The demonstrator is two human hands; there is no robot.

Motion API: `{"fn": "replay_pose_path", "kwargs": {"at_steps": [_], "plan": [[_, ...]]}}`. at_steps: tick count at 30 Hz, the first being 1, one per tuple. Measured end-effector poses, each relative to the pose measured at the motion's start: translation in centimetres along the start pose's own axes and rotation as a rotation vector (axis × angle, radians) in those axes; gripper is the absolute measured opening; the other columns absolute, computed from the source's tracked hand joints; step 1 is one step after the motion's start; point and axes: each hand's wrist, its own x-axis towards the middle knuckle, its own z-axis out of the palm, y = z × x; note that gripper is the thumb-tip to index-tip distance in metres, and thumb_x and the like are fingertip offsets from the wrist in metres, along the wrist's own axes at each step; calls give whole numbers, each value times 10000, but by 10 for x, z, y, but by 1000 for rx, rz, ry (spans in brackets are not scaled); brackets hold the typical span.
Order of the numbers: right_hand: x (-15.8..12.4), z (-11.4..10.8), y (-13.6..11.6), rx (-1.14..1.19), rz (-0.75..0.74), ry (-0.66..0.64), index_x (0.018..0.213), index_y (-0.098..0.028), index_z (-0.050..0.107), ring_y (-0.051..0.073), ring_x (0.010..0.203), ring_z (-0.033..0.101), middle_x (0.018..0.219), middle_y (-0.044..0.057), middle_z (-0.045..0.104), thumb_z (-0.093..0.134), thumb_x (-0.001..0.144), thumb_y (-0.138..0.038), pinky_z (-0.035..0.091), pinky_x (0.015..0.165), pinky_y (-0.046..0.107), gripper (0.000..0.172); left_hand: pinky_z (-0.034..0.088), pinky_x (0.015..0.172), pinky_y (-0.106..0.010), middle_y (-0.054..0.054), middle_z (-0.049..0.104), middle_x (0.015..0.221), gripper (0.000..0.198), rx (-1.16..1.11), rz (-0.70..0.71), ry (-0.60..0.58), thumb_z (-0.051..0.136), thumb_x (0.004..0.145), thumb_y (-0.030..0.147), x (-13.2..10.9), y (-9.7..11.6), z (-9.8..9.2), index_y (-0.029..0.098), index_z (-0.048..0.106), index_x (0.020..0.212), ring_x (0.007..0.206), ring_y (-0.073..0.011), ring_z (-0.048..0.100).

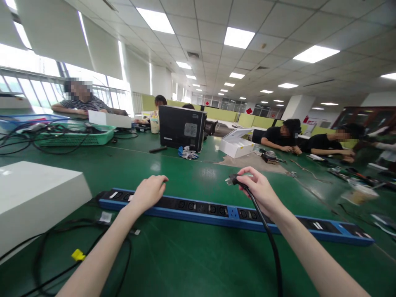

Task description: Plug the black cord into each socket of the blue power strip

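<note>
A long blue and black power strip (201, 212) lies across the green table (192, 255). Over its left part rests my left hand (150, 192), fingers bent and pointing right; what its fingertips touch is hidden. My right hand (258, 189) pinches a black power plug (234, 180) just above and behind the strip, metal prongs facing left. From the plug a thick black cable (269, 231) runs down toward the front edge of the view. The strip has rows of black sockets and a blue socket (233, 212) near its middle.
A white box (40, 202) and loose cables with a yellow tag (78, 255) are at left. Behind stand a green basket (74, 136), a black computer case (182, 128), gloves (188, 153) and an open white box (236, 144). Several people sit around the tables.
</note>
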Motion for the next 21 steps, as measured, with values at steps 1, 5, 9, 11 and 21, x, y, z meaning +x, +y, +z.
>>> {"fn": "replay_pose_path", "kwargs": {"at_steps": [1, 5, 9, 11, 21], "plan": [[6, 15, -8, -22, -30, -20, 1055, -205, 609, 107, 544, 532, 682, -17, 637, 716, 823, -490, 343, 471, 193, 382, 429, 1025, -407, -97, 720, 1229, 337, 13, -47, 14, 465, 937, 309, -2, -17, 2, 236, 671, 1193, 1196, -293, 611], [38, 81, -38, -102, -175, -94, 1074, -191, 629, 131, 635, 592, 719, -9, 660, 670, 858, -466, 399, 546, 210, 352, 459, 947, -399, -99, 755, 1145, 325, 2, -183, 28, 436, 944, 317, -14, -55, 10, 231, 717, 1081, 1076, -294, 670], [73, 150, -43, -193, -257, -170, 1047, -168, 659, 131, 638, 598, 746, 8, 691, 615, 882, -423, 408, 580, 225, 307, 472, 875, -321, -42, 772, 1110, 309, -45, -219, 39, 444, 956, 355, -19, -66, 17, 277, 720, 1072, 1024, -238, 698], [83, 185, -33, -299, -256, -227, 993, -164, 673, 135, 622, 599, 737, 14, 699, 613, 867, -390, 408, 583, 236, 265, 476, 850, -301, -33, 773, 1103, 294, -73, -221, 50, 462, 954, 363, -19, -70, 17, 282, 715, 1079, 1027, -227, 697], [68, 285, 48, -645, -212, -395, 908, -209, 695, 157, 737, 599, 852, 22, 708, 655, 824, -335, 392, 643, 245, 157, 480, 896, -269, -49, 764, 1080, 238, -188, -238, 118, 527, 924, 263, -19, -88, 14, 222, 712, 1067, 1007, -190, 679]]}}
